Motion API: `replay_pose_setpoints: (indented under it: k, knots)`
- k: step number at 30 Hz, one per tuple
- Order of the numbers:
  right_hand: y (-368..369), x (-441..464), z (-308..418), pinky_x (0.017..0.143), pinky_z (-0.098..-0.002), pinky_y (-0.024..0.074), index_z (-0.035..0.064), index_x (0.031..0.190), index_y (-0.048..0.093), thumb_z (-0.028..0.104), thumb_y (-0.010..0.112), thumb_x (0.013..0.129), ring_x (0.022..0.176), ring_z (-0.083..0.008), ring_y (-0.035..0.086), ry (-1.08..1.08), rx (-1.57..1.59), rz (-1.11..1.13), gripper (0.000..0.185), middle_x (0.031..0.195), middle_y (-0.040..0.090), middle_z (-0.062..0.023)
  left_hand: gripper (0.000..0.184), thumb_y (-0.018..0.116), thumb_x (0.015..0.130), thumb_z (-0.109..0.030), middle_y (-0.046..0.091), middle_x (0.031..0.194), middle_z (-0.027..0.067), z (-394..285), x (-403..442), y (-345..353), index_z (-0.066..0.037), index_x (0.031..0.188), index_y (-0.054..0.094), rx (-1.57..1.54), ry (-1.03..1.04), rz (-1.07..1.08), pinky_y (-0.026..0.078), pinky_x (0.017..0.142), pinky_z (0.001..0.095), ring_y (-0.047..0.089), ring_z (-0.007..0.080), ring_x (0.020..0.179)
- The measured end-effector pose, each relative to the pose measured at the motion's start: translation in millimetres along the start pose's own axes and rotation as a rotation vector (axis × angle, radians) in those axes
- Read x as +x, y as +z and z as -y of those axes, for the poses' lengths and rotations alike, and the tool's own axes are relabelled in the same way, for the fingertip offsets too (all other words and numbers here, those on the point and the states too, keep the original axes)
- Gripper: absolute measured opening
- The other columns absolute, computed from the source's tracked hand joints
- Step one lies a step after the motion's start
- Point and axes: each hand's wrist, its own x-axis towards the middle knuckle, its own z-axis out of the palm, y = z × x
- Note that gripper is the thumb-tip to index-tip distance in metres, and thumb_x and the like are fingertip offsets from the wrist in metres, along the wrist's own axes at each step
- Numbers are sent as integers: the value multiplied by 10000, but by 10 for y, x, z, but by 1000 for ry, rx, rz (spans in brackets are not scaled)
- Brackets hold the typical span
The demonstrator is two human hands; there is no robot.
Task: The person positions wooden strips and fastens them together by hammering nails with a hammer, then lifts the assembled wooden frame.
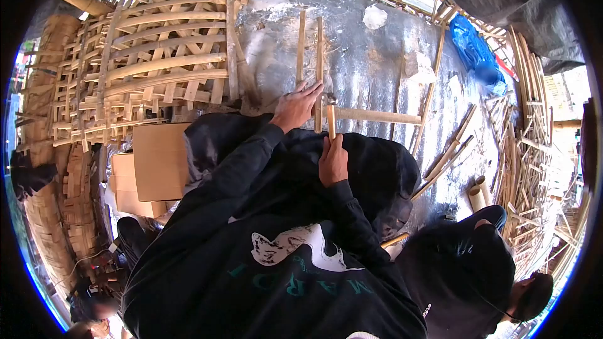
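Observation:
My left hand [296, 107] lies with its fingers stretched out over a bamboo strip [320, 50], pressing near its lower end. A second strip [301, 41] runs beside it, to the left. My right hand [333, 161] is closed round the wooden handle of a hammer [331, 120]. The dark hammer head is close to the strip, beside my left fingertips; whether it touches cannot be made out. From there a bamboo crosspiece [380, 115] reaches right to a long slanting strip [433, 81].
A woven bamboo panel [166, 50] stands at left, above cardboard boxes [160, 162]. Grey metal sheeting [358, 50] lies underneath. Loose bamboo sticks [449, 154], a blue plastic bag [474, 53] and a bamboo pile [531, 132] are at right. Another person [461, 263] sits close at lower right.

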Motion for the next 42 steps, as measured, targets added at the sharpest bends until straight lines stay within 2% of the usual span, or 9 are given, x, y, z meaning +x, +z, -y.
replay_pose_setpoints:
  k: [11, 13, 18, 21, 27, 34, 37, 39, 42]
  knots:
    - [-122, 3, 41, 595, -640, 480, 32, 1049, 423, 261, 524, 1102, 743, -550, 646, -16, 8, -61, 255, 789, 660, -343, 561, 538, 1005, -149, 474, 1631, -1, -16, -4, 0, -113, 1562, 484, 32, 20, -20, 562, 1059, 392, 493, 320, 1451]
    - [7, -41, -154, 599, -635, 491, 30, 1057, 426, 278, 524, 1102, 765, -549, 653, 143, -87, 85, 270, 797, 661, -340, 555, 528, 1009, -142, 473, 1632, 0, -53, -21, -87, -112, 1561, 485, 9, 4, -8, 556, 1068, 395, 491, 321, 1452]
    - [-141, 45, -195, 567, -621, 473, 19, 1029, 434, 248, 537, 1098, 727, -553, 633, -37, -71, 51, 260, 758, 641, -333, 518, 499, 1026, -102, 473, 1630, 21, 160, 37, 329, -111, 1544, 511, -37, 109, -138, 500, 1143, 410, 496, 316, 1447]
    - [-210, 71, -10, 552, -615, 461, 12, 1034, 427, 228, 537, 1098, 716, -555, 624, -29, -17, -66, 251, 750, 631, -334, 514, 506, 1024, -101, 474, 1630, 16, -31, -3, -4, -112, 1538, 521, -86, -12, -25, 480, 1165, 412, 488, 311, 1455]
    - [-23, -23, -357, 543, -628, 463, 10, 1053, 416, 241, 529, 1101, 710, -541, 627, -12, -186, 109, 262, 724, 618, -326, 531, 529, 1025, -136, 475, 1630, -9, -17, 0, -19, -114, 1554, 498, -51, 14, -47, 498, 1144, 392, 494, 335, 1448]
    - [-264, 133, -127, 547, -620, 472, 14, 1021, 432, 205, 544, 1089, 701, -543, 627, -76, -88, -7, 232, 737, 629, -326, 593, 536, 1015, -182, 446, 1650, -9, 41, 12, 75, -127, 1595, 428, 1, 53, -52, 498, 1144, 370, 490, 311, 1459]
    - [-135, 68, -199, 552, -615, 481, 13, 1024, 434, 195, 548, 1085, 706, -554, 628, -35, -55, -2, 223, 738, 633, -332, 585, 538, 1017, -186, 451, 1647, -21, 28, -7, 77, -128, 1591, 438, 25, 45, -35, 528, 1112, 387, 495, 320, 1456]
    - [-92, 52, -282, 559, -613, 487, 15, 1026, 435, 194, 549, 1084, 710, -561, 628, -12, -60, 48, 220, 739, 635, -335, 595, 571, 978, -177, 503, 1607, -64, -11, -5, 31, -163, 1566, 482, 24, 12, -100, 606, 966, 402, 548, 318, 1409]
    - [-201, 113, -333, 576, -623, 485, 27, 1034, 425, 202, 544, 1088, 715, -564, 624, -62, -184, 121, 218, 753, 638, -344, 611, 579, 998, -186, 451, 1647, -36, -39, -12, -40, -141, 1592, 441, 55, -21, 3, 596, 1007, 413, 533, 321, 1417]
